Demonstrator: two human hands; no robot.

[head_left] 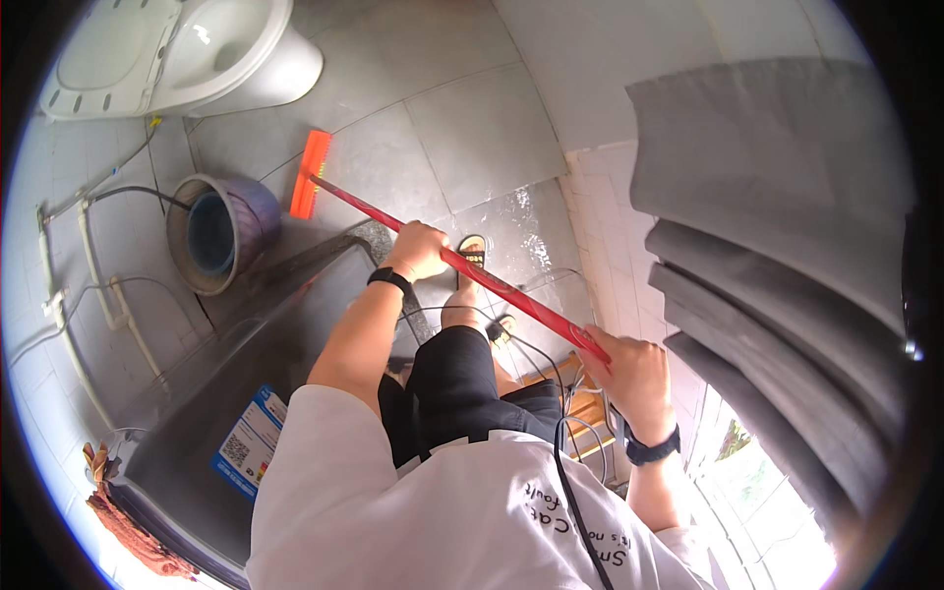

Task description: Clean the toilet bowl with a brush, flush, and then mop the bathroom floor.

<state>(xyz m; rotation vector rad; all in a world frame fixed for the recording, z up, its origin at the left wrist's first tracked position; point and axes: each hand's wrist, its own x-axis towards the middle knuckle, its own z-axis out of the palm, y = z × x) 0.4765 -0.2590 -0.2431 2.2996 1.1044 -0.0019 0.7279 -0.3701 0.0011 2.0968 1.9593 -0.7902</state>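
Note:
A floor scrub brush slants across the view, with an orange head [310,175] and a long red handle [511,295]. Its head rests on the grey tiled floor between the bucket and the toilet, short yellowish bristles showing along one side. My left hand [418,251] is wrapped round the middle of the handle. Nearer the wall on the right, my right hand [634,379] grips the handle's end. Each wrist carries a dark band.
A white toilet [285,64] stands at the far left. Below it are a bucket [185,267] with a hose in it and wall pipes [79,231]. A dark appliance [187,442] borders my left; a grey curtain [767,147] hangs right. A wooden stool [587,413] stands near my feet; the floor tiles glisten.

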